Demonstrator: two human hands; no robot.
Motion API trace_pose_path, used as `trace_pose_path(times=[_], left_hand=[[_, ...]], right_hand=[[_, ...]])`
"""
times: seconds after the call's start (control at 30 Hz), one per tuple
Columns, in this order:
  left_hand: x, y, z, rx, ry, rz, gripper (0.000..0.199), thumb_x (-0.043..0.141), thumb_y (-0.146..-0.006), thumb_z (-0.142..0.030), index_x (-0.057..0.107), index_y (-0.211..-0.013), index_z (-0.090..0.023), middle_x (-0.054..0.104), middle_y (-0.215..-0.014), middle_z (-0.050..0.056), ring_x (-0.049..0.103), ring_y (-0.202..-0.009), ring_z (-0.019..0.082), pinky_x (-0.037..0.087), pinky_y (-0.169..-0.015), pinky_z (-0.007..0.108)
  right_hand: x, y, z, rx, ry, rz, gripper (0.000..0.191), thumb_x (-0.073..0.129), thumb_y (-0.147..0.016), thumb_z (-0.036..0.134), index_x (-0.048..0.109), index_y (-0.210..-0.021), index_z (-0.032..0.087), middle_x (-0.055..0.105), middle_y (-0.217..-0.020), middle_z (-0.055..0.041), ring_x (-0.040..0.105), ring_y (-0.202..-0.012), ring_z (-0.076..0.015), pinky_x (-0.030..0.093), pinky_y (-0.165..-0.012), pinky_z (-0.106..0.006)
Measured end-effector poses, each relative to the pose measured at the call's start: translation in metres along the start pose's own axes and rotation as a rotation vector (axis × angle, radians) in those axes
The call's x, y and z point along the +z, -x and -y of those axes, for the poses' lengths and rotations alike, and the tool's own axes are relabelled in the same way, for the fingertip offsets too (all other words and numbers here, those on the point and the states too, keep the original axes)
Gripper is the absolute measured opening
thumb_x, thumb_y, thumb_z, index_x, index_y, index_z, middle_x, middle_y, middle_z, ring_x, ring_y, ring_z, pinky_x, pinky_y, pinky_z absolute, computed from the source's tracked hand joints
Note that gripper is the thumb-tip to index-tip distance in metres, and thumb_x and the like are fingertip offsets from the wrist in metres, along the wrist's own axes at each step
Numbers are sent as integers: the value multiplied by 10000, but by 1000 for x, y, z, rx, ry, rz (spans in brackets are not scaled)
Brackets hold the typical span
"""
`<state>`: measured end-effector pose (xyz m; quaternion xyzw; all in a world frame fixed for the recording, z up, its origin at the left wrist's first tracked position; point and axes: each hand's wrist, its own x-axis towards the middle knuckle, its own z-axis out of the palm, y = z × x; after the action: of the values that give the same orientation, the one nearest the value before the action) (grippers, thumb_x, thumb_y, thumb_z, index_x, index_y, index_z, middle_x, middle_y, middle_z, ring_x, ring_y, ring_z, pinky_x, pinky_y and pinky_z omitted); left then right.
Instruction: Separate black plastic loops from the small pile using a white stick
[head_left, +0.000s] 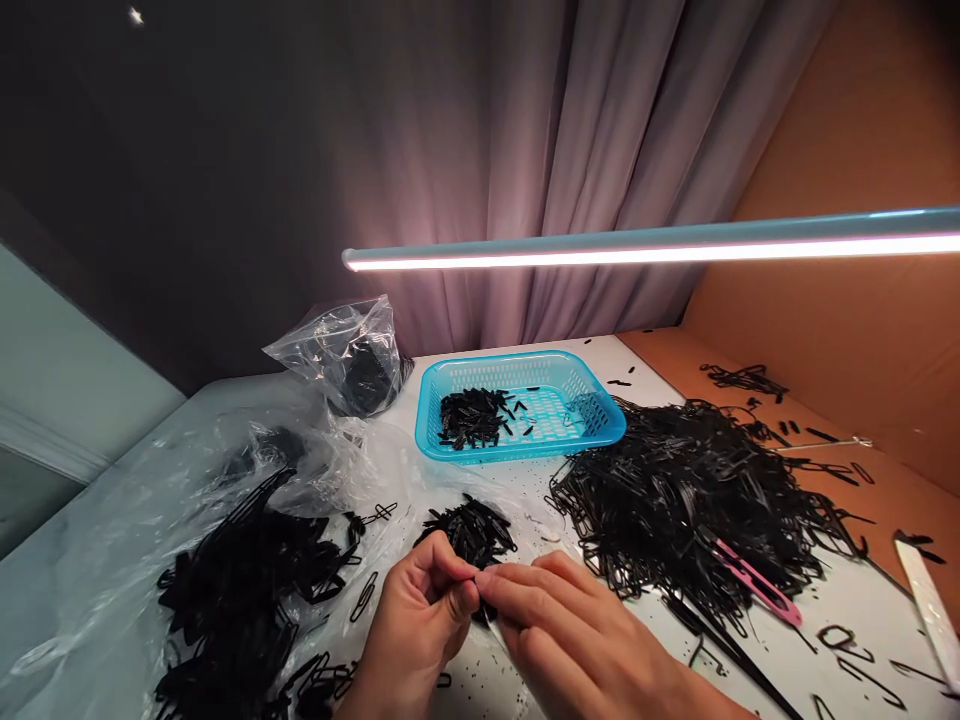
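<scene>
In the head view, the left hand (424, 605) and the right hand (570, 630) meet at the fingertips, low and near the middle of the white table (881, 620). The left thumb and index finger are drawn together in a pinch; anything caught between them is too small or too hidden to make out. The right hand lies palm down, its fingers nearly straight and side by side, the index fingertip touching the left hand's pinch. Its thumb is hidden beneath, so one cannot tell whether it grips something.

Just beyond the fingertips lies a small pile of black slivers (469, 530), partly covered by the hands. Behind it stands a blue perforated plastic basket (517, 455), with more black slivers heaped in its left half and a few scattered toward its middle.

To the right of the hands spreads a large tangle of black loops (675, 490), with a pink-handled tool (757, 580) lying on its near edge. On the left, a dark heap (247, 580) rests on clear plastic sheeting (97, 590); behind it sits a clear plastic bag (330, 345) with dark contents. A lit tube lamp (645, 256) runs above the basket, before a curtain (600, 120).
</scene>
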<state>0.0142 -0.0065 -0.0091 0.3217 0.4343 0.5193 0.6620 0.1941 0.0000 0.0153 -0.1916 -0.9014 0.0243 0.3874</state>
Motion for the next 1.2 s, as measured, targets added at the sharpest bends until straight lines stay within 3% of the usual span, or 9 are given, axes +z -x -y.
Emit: trace_pose_path(times=[0.1,0.23,0.37,0.43,0.53,0.63,0.83,1.2], left_hand=[[2,1,0,-12,12,47,408,813,-646,-317,435,-690,-167,497,-553,-53,347,-465,23,210,-454,153],[3,2,-3,26,-3,131,394,795,-669,-344,446,-689,-164,631,-615,23,458,-502,53,227,-450,153],[5,6,-10,69,-16,118,355,775,-699,-331,465,-683,-160,668,-621,34,492,-510,58,254,-453,140],[6,7,-13,103,-28,111,306,762,-719,-305,495,-690,-157,687,-636,35,531,-532,63,291,-467,133],[6,6,-14,204,-45,145,249,770,-709,-280,553,-701,-157,707,-641,32,605,-587,88,402,-557,151],[4,4,-12,275,-73,173,195,758,-722,-260,590,-714,-161,705,-630,18,630,-602,98,451,-607,171],[3,2,-10,220,-64,170,160,754,-721,-201,602,-701,-156,683,-625,0,632,-572,104,472,-572,179],[3,2,-9,204,-70,187,137,749,-722,-177,614,-704,-158,672,-625,-3,638,-566,107,472,-563,178]], right_hand=[[0,1,4,22,70,-35,265,356,-961,68,613,-895,74,652,-1119,-174,588,-1086,-237,466,-873,-365],[3,8,-8,204,-43,-162,221,371,-965,94,591,-944,97,656,-1093,-145,615,-994,-203,460,-825,-348],[8,15,-19,686,-388,-225,105,538,-935,238,602,-872,183,674,-1089,-48,650,-922,-158,494,-795,-284],[7,15,-19,841,-573,-241,119,576,-915,287,616,-856,192,691,-1015,-41,659,-892,-156,510,-752,-261],[4,11,-14,770,-720,-201,89,614,-886,267,635,-851,187,684,-876,-38,646,-794,-138,500,-686,-242],[1,5,-9,664,-813,-149,70,637,-865,218,634,-813,170,670,-964,-54,635,-859,-142,495,-764,-271],[2,2,-10,726,-1078,-126,55,672,-846,209,659,-848,156,680,-972,-72,639,-855,-143,494,-731,-260],[0,3,-10,737,-1106,-102,56,677,-845,202,656,-833,151,682,-947,-59,622,-820,-118,462,-692,-230]])
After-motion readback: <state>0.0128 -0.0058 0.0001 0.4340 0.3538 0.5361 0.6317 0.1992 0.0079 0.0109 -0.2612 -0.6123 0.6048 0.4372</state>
